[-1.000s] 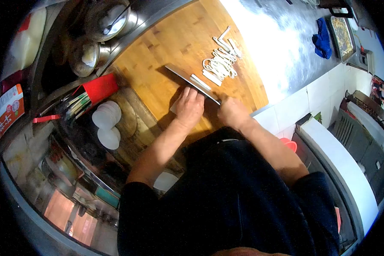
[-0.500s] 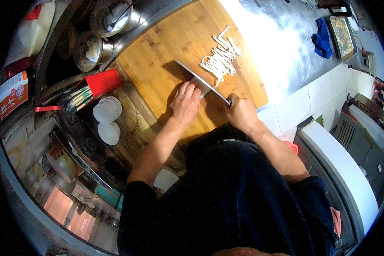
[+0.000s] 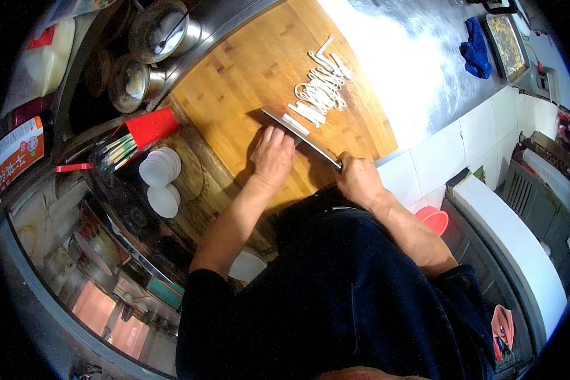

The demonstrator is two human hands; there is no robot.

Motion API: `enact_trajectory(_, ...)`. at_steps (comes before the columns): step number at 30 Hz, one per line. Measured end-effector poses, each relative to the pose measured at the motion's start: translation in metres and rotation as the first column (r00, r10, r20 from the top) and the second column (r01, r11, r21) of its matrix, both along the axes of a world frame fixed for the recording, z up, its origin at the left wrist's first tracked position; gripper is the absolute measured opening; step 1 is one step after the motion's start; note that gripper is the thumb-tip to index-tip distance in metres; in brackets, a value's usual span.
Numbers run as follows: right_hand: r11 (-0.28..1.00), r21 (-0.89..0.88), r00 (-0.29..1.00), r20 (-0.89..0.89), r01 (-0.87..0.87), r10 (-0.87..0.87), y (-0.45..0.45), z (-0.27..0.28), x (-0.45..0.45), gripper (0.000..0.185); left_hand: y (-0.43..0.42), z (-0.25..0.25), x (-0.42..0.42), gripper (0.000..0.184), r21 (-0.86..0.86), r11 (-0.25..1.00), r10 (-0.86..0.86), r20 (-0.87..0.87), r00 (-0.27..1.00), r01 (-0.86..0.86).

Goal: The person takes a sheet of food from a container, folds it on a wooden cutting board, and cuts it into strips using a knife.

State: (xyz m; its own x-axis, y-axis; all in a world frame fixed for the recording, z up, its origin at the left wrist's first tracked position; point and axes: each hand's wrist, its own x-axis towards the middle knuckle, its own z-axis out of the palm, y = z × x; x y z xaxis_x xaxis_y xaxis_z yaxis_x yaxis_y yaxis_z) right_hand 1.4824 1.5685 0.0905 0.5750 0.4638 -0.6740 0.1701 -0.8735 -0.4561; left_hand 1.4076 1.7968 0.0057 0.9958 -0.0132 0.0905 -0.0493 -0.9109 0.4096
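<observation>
On a wooden cutting board [image 3: 228,76], my right hand [image 3: 359,182] is closed around the handle of a kitchen knife [image 3: 310,147] with a broad blade. The blade slants up and left across the board. My left hand [image 3: 274,155] lies just on the near side of it, fingers curled and pressed together on a pale, dough-like sheet that they mostly hide. Against the far side of the blade rest freshly cut white strips [image 3: 296,123]. Beyond them lies a loose pile of white noodle-like strips [image 3: 323,85], some curled and some straight.
A red container of brushes or sticks [image 3: 153,126] lies left of the board, near stacked white discs [image 3: 161,166]. Metal bowls [image 3: 130,82] stand at upper left. On the steel counter [image 3: 392,38] are a blue cloth [image 3: 475,50] and a tray [image 3: 505,47]. A red bowl [image 3: 432,220] sits at lower right.
More cut strips now lie between the knife and the pile. The blade has shifted slightly, and my left hand has drawn a little toward me. The whole view has tilted slightly.
</observation>
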Motion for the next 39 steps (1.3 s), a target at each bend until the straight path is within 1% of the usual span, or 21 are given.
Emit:
enact_trajectory(5,0.999,-0.032,0.999,-0.045,0.000,-0.001,0.004,0.000,0.001,0.018,0.000,-0.001,0.000,0.009,0.002,1.000,0.005,-0.011,1.000,-0.005)
enact_trajectory(10,0.994,-0.105,0.994,-0.113,-0.013,0.001,0.010,-0.005,0.000,0.023,0.001,-0.008,-0.003,0.011,0.047,0.999,-0.010,-0.012,1.000,0.010)
enact_trajectory(14,0.993,-0.116,0.994,-0.111,-0.004,-0.009,0.019,-0.009,0.001,0.027,0.000,-0.011,-0.004,0.010,0.028,1.000,-0.013,0.024,1.000,0.012)
enact_trajectory(16,0.998,-0.057,0.998,-0.060,0.003,-0.007,0.034,-0.011,0.007,0.027,0.000,-0.015,-0.005,0.011,0.025,1.000,-0.010,-0.015,1.000,0.011)
enact_trajectory(17,0.998,-0.062,0.998,-0.060,0.002,-0.005,0.044,-0.013,0.011,0.027,-0.002,-0.015,-0.006,0.011,0.020,1.000,-0.009,-0.015,1.000,0.009)
enact_trajectory(19,1.000,-0.014,0.999,-0.046,-0.004,0.003,0.071,-0.016,0.025,0.029,-0.003,-0.015,-0.004,0.012,0.033,0.999,0.013,-0.004,1.000,-0.012)
enact_trajectory(23,1.000,-0.013,1.000,-0.016,-0.026,0.026,0.078,-0.033,0.024,0.030,-0.002,-0.007,-0.003,0.014,0.003,1.000,0.023,-0.032,0.999,-0.023)
enact_trajectory(24,1.000,0.013,1.000,-0.005,-0.004,0.004,0.078,-0.026,0.026,0.027,-0.002,-0.007,-0.004,0.010,0.015,1.000,0.025,-0.064,0.998,-0.024)
enact_trajectory(25,0.999,0.039,1.000,0.004,0.020,-0.020,0.077,-0.021,0.025,0.025,-0.003,-0.006,-0.006,0.011,0.026,0.999,0.026,-0.098,0.995,-0.024)
enact_trajectory(26,0.999,0.040,1.000,0.006,0.024,-0.024,0.073,-0.021,0.025,0.025,-0.003,-0.006,-0.007,0.011,0.027,0.999,0.023,-0.096,0.995,-0.020)
enact_trajectory(28,0.998,0.047,0.994,0.101,0.039,-0.043,0.063,-0.021,0.030,0.023,-0.001,-0.003,-0.004,0.023,0.004,1.000,0.006,-0.013,1.000,-0.006)
enact_trajectory(29,0.998,0.050,0.994,0.101,0.038,-0.043,0.056,-0.020,0.031,0.023,0.001,-0.001,-0.004,0.023,0.007,1.000,0.007,-0.013,1.000,-0.007)
enact_trajectory(31,0.973,0.160,0.962,0.190,0.164,-0.193,0.042,-0.014,0.029,0.024,0.003,0.008,-0.005,0.035,-0.068,0.998,0.005,-0.019,1.000,-0.007)
enact_trajectory(32,0.973,0.161,0.962,0.192,0.166,-0.196,0.037,-0.009,0.027,0.024,0.002,0.007,-0.005,0.035,-0.066,0.998,0.003,-0.017,1.000,-0.004)
enact_trajectory(34,0.992,0.088,0.984,0.148,0.090,-0.102,0.029,0.004,0.021,0.023,0.001,0.004,-0.008,0.022,-0.067,0.997,0.031,0.015,0.999,-0.030)
enact_trajectory(35,0.992,0.089,0.984,0.147,0.091,-0.103,0.023,0.004,0.015,0.023,0.002,0.002,-0.010,0.022,-0.065,0.997,0.030,0.014,0.999,-0.029)
enact_trajectory(37,0.997,0.073,0.994,0.099,0.029,-0.036,0.014,0.001,0.002,0.021,0.003,-0.001,-0.013,0.008,0.008,1.000,-0.003,-0.099,0.995,0.004)
enact_trajectory(38,0.997,0.073,0.995,0.095,0.034,-0.040,0.011,0.002,-0.003,0.021,0.003,-0.002,-0.014,0.008,0.009,1.000,-0.007,-0.102,0.995,0.008)
enact_trajectory(39,0.998,0.045,0.998,0.052,0.032,-0.035,0.009,0.003,-0.007,0.020,0.002,-0.003,-0.012,0.007,0.001,1.000,0.000,-0.076,0.997,0.000)
